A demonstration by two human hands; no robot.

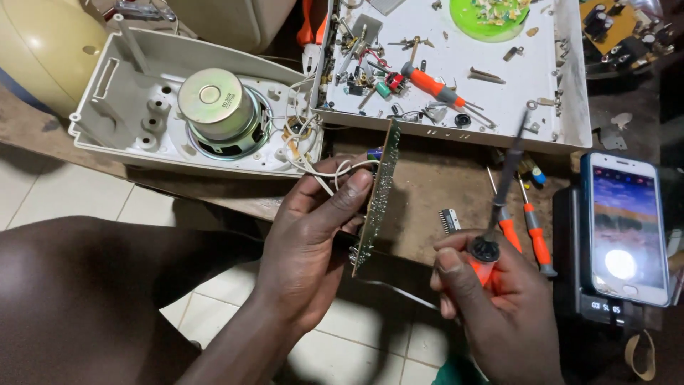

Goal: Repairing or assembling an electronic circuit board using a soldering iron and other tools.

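The left hand [313, 235] is closed round a green circuit board [377, 196], held edge-on to the camera, thumb on the near face and fingers behind. The right hand [491, 292] is wrapped shut round the orange handle of a soldering iron [499, 207], whose dark shaft is pointed up and away, well clear of the board.

The board is probably light and stiff but fragile, so it's best gripped by its edges, not by the components or solder side. White wires [313, 157] are run from its top edge back into the open grey speaker housing [128, 93], so it's tethered and shouldn't be tugged.

Further out, a round speaker magnet [216, 105] is seated in that housing, a white tray [499, 93] of small parts is set behind the board, two orange screwdrivers [531, 228] are lying beside the right hand, and a phone [625, 228] is propped at the far right.
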